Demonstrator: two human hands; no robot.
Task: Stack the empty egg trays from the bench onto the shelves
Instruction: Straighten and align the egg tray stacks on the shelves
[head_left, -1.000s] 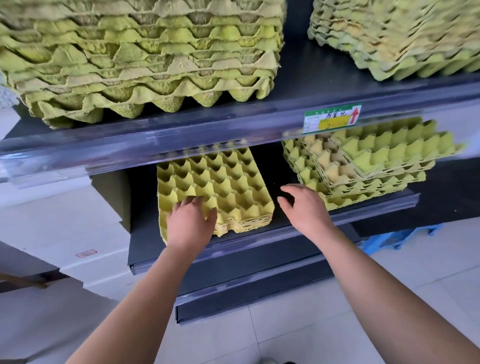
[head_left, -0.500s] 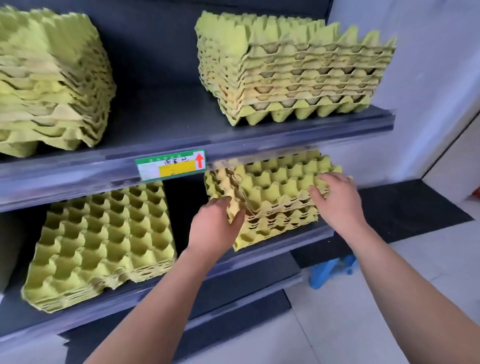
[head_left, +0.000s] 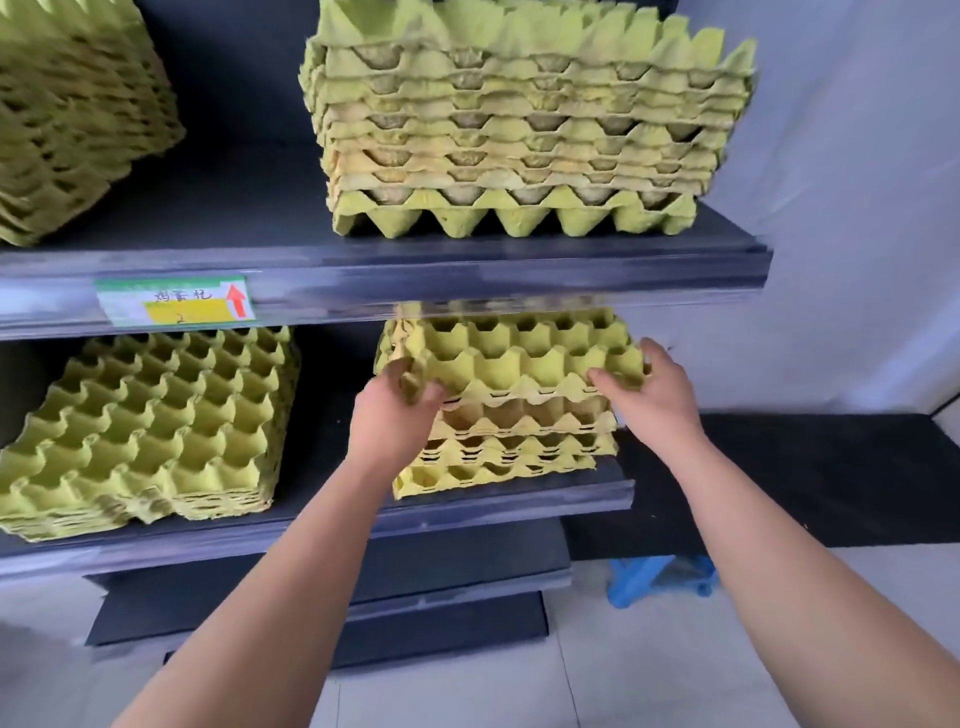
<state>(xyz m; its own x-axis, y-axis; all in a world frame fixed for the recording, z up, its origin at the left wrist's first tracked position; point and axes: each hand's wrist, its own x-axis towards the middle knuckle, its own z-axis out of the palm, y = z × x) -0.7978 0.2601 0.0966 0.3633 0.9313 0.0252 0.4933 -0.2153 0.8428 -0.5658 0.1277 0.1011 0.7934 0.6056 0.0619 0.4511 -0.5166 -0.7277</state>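
A dark shelf unit carries four piles of yellow-green egg trays: a tall upper right stack, an upper left stack partly out of frame, a low lower left stack and a short lower right stack. The stacking looks well advanced, though the bench lies outside the frame, so how many trays wait there cannot be told. The top tray sits on the lower right stack, its front edge raised a little off the trays below, and appears to be in the middle of being seated. The left hand grips its front left corner with curled fingers. The right hand holds its front right corner, thumb on the rim. A green-and-yellow shelf label with a red arrow marks the upper shelf.
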